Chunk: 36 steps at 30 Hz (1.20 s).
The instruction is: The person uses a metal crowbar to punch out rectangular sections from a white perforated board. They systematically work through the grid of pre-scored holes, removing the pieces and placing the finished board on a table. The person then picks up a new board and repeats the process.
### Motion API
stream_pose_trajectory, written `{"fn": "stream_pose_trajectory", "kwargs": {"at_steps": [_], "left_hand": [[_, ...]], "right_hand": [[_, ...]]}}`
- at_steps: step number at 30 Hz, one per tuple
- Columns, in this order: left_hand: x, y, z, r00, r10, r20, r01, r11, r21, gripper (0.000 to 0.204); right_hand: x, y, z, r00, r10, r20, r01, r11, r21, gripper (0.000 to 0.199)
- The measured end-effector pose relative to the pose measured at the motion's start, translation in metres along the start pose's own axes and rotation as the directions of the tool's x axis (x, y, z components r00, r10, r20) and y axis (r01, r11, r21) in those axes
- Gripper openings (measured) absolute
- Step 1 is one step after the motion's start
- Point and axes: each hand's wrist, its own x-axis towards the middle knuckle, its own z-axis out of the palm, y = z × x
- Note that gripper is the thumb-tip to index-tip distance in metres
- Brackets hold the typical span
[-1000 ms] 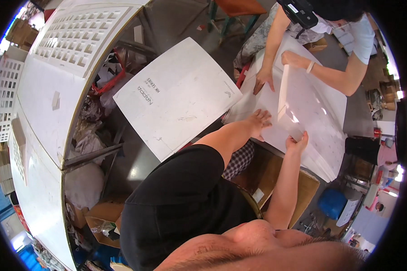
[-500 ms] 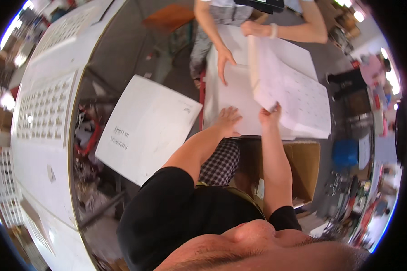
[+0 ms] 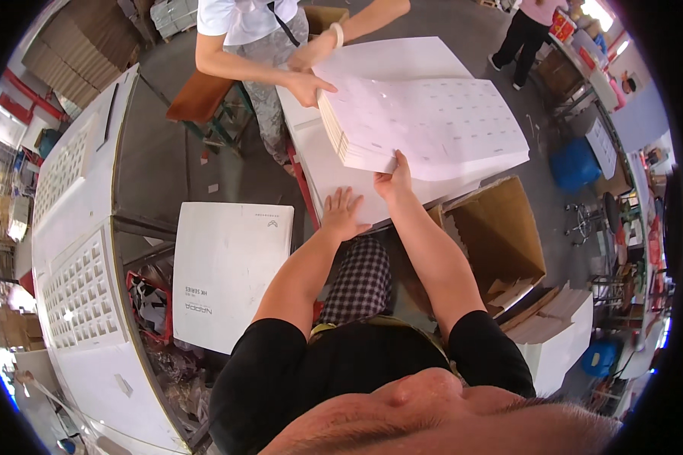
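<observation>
My right hand (image 3: 393,179) grips the near edge of a stack of large white printed sheets (image 3: 432,114), thumb on top. The stack's left end is lifted and shows several layers. My left hand (image 3: 344,215) lies flat with spread fingers on the white surface (image 3: 322,163) beneath, left of my right hand. Across from me a co-worker's hand (image 3: 309,85) holds the raised far left corner of the stack. The co-worker's other hand (image 3: 311,53) is just behind it.
A white flat box (image 3: 231,273) lies to my left. Beyond it runs a long white table (image 3: 91,379) bearing white grid panels (image 3: 83,292). An open cardboard box (image 3: 501,235) stands at my right, with a white box of cardboard pieces (image 3: 554,341) nearer. An orange-topped stool (image 3: 201,97) stands far left.
The view has turned, so the scene is shifted. The co-worker's near hand has moved from the white surface onto the stack's corner. My right hand keeps its grip; my left stays flat.
</observation>
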Motion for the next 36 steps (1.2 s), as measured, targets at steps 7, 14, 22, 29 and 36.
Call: {"fn": "stream_pose_trajectory", "kwargs": {"at_steps": [7, 14, 22, 29, 36], "left_hand": [[-0.001, -0.004, 0.002, 0.999, 0.029, -0.037, -0.031, 0.997, -0.074, 0.086], [0.000, -0.010, -0.006, 0.998, 0.051, 0.023, -0.050, 0.996, -0.074, 0.081], [0.066, -0.071, -0.042, 0.987, -0.052, -0.154, 0.014, 0.971, -0.239, 0.055], [0.168, -0.162, -0.057, 0.887, -0.307, -0.346, 0.274, 0.951, -0.141, 0.051], [0.215, -0.173, -0.080, 0.909, -0.410, -0.066, 0.412, 0.911, 0.008, 0.050]], "right_hand": [[-0.021, -0.013, -0.005, 0.974, 0.008, 0.227, 0.028, 0.988, -0.153, 0.050], [-0.017, -0.059, -0.073, 0.827, 0.163, 0.538, 0.299, 0.683, -0.666, 0.075], [0.013, -0.024, -0.110, 0.863, 0.094, 0.497, 0.314, -0.869, -0.381, 0.069], [-0.007, -0.022, -0.089, 0.921, 0.131, 0.366, 0.276, -0.883, -0.380, 0.082], [0.002, -0.021, -0.091, 0.954, 0.137, 0.266, 0.234, -0.896, -0.377, 0.086]]}}
